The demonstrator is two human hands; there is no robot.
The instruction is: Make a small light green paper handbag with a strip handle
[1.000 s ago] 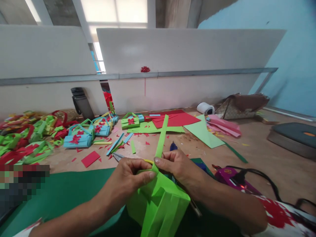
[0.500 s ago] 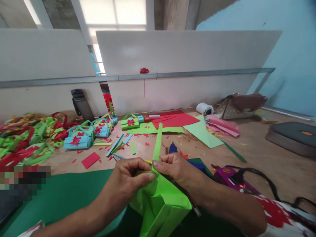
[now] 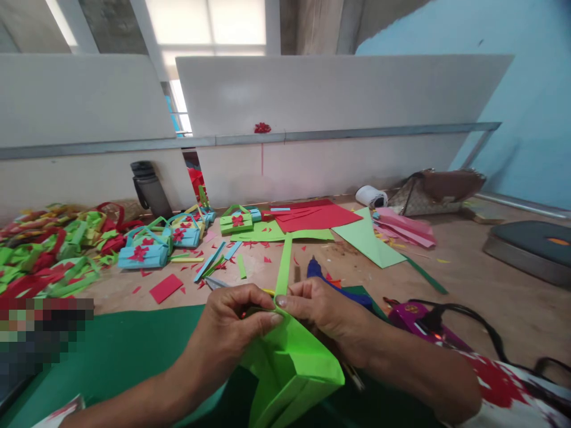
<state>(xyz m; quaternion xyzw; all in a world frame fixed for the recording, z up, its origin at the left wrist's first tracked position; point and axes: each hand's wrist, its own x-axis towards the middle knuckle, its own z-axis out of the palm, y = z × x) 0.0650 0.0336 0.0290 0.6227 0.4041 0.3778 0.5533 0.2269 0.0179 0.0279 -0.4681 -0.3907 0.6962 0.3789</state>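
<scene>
A bright green folded paper bag [image 3: 301, 362] hangs between my hands, its boxy bottom tilted toward me. From its upper edge a narrow green paper strip [image 3: 284, 261] stands up and away. My left hand [image 3: 243, 315] pinches the bag's top edge between thumb and fingers. Beside it, my right hand [image 3: 319, 306] presses its thumb on the strip's lower end where it meets the bag; its other fingers are partly behind. Just beyond my right hand lies a blue glue gun [image 3: 314, 270]. Partly hidden behind my left hand are scissors [image 3: 216, 284].
Small blue paper bags [image 3: 143, 255] with red bows stand left, by a heap of colored paper pieces [image 3: 53, 255]. Red sheets [image 3: 319, 217] lie at the back. A purple power strip [image 3: 414, 321] with a black cable sits right. A green mat [image 3: 125, 345] lies underneath.
The paper bag has tipped slightly and the strip leans a little lower. Both hands keep their pinch in nearly the same place.
</scene>
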